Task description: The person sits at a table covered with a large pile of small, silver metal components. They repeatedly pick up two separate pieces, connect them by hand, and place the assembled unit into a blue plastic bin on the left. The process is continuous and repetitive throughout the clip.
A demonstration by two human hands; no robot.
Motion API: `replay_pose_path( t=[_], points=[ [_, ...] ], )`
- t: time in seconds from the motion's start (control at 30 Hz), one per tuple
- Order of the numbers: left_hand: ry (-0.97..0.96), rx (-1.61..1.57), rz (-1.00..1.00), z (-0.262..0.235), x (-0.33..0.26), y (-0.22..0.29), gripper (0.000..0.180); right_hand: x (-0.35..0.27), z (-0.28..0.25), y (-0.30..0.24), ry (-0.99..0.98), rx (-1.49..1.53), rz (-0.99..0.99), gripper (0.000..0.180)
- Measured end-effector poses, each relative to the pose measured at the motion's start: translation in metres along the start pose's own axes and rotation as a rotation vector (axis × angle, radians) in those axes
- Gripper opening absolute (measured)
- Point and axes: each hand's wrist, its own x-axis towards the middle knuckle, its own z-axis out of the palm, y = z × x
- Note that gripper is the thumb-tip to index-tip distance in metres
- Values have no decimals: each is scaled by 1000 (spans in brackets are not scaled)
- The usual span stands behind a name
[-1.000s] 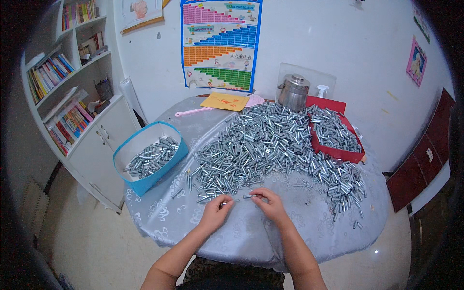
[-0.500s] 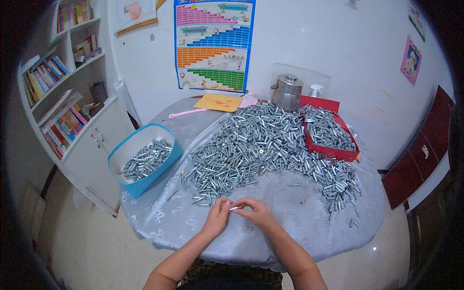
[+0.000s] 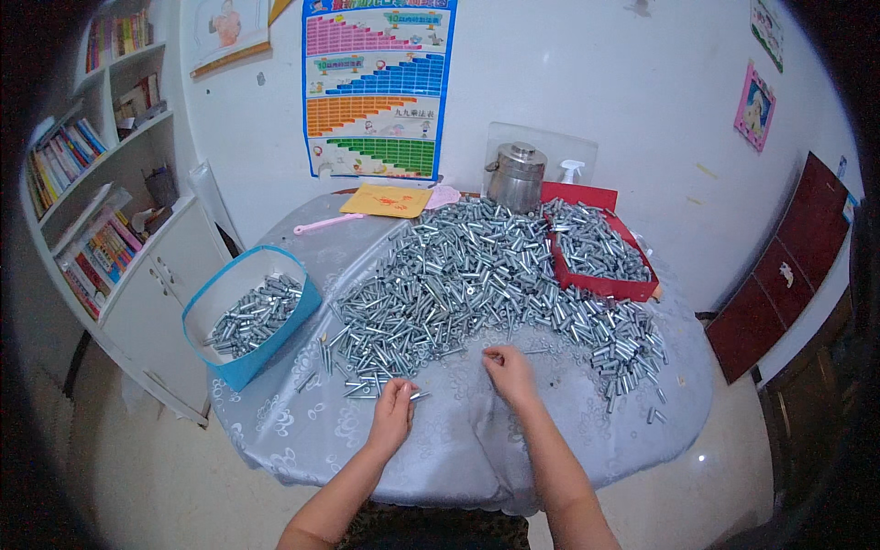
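Note:
My left hand (image 3: 391, 414) is closed round a slim metal bolt (image 3: 420, 396), whose end sticks out to the right past the fingers. It is just above the cloth at the near edge of a big heap of silvery bolts and sleeves (image 3: 458, 275). To the right and a little farther off, my right hand (image 3: 511, 374) has its thumb and fingers pinched together. Its fingertips are beside small loose metal pieces at the heap's inner edge; whether anything is between them is too small to make out.
At the left stands a blue bin (image 3: 247, 371) partly filled with metal pieces. A red box (image 3: 605, 286) full of them sits at the back right, near a steel pot (image 3: 518, 179). Behind the heap lie a yellow envelope (image 3: 385, 200) and a pink fly swatter (image 3: 328, 224).
My hands were together over the bolt and are now apart. The right hand has moved away and forward to the heap's edge; the left still holds the bolt. The view has shifted slightly.

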Motion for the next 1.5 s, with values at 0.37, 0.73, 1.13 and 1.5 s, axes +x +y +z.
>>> replay_pose_path(
  t=[0.37,0.73,1.13,1.5],
  points=[
    [-7,-57,-59,-2,0,2,16,34,7,8,116,-231,13,24],
    [-29,-216,-104,-6,-1,5,17,44,-2,-2,-43,-257,105,24],
    [-65,-311,-170,-8,-3,7,22,-31,38,-40,-527,662,165,16],
    [-112,-463,-220,-14,-1,0,22,-50,42,-58,-244,252,-308,18]
  ],
)
